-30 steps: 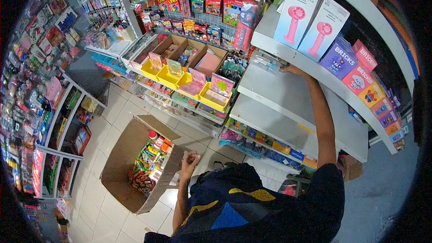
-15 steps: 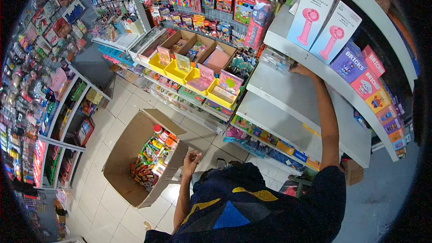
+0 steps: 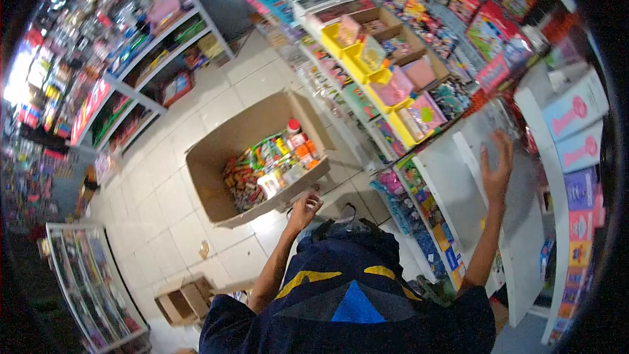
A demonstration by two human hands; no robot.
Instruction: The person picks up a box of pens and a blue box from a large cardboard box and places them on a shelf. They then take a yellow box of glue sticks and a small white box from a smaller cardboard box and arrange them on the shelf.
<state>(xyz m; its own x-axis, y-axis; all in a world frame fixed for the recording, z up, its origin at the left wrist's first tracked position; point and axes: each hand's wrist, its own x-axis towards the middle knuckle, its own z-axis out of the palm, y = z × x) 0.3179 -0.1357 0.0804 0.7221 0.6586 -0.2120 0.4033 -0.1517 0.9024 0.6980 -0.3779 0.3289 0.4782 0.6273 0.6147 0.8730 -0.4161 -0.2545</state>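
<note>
My right hand is raised over the white shelf unit, fingers spread and nothing in them. My left hand hangs beside the near side of a large cardboard box, fingers loosely bent and apart, with no object showing in them. Inside the open box lies a jumbled heap of small colourful packets and bottles. A red-capped white bottle stands out near its far right corner.
Yellow bins with boxed goods line the display beyond the box. Handheld fan boxes and brick toy boxes stand on the upper right shelf. A smaller carton sits on the tiled floor, near a glass-fronted case.
My right hand has drawn back from deep under the upper shelf and its fingers have spread. The view has turned left. My left hand stays close to the box.
</note>
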